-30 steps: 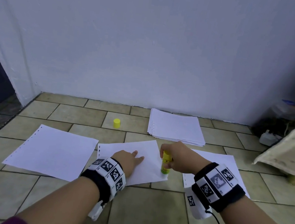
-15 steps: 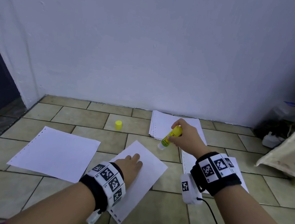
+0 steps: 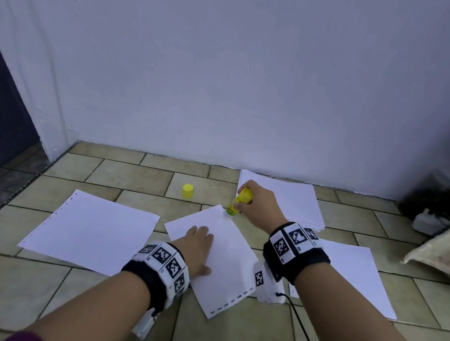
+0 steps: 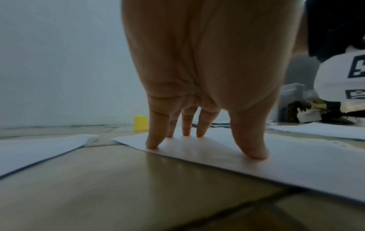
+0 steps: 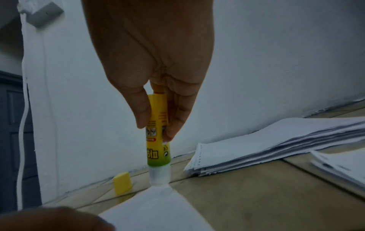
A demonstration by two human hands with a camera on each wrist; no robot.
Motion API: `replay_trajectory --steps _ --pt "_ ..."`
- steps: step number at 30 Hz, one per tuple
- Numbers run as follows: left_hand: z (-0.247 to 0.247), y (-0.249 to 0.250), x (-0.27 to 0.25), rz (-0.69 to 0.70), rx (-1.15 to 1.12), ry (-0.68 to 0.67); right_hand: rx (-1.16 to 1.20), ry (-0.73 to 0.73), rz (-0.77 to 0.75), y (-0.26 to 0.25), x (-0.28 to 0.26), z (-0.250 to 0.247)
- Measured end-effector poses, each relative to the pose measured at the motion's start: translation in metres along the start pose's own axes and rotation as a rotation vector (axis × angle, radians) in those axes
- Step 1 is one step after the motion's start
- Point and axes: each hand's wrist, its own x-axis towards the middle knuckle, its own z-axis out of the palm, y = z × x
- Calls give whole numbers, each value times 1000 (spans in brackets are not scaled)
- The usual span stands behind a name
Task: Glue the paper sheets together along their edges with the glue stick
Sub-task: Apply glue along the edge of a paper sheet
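A person kneeling over a tiled floor (image 3: pixel 107 308) works glue onto paper: the right hand (image 3: pixel 259 206) grips an uncapped yellow glue stick (image 3: pixel 238 204) between thumb and fingers, the tube tilted with its pale tip touching the far corner of the middle sheet (image 3: pixel 228 257). The right wrist view shows the glue stick (image 5: pixel 158 140) nearly upright over that corner, fingers (image 5: pixel 175 118) wrapped along its label. The left hand (image 3: pixel 195 244) lies spread on the same sheet, its straight fingers (image 4: pixel 153 132) and thumb pressing the paper flat to the floor, holding nothing. The middle sheet lies turned at an angle, a perforated strip along its near edge. A second sheet (image 3: pixel 90 230) lies to its left, just beside it, and a third sheet (image 3: pixel 352 277) lies to the right, partly hidden by the right wrist. A stack of paper (image 3: pixel 293 203) sits against the white wall (image 3: pixel 229 72) beyond the right hand. The yellow cap (image 3: pixel 187 190) stands upright on the tiles, apart from the sheets, left of the glue stick. Both wrists wear black bands with printed markers. Clutter lies in the far right corner, too dim to identify.
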Motion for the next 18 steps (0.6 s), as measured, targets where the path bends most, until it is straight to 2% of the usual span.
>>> replay_trajectory --steps 8,12,18 --pt "8 0 2 -33 -39 22 -174 -78 -59 -15 15 21" --pt "4 -1 -1 -18 -45 0 -343 -179 -87 -19 10 6" --pt "-8 -5 -6 56 -60 24 -508 -321 -125 -11 -33 -26"
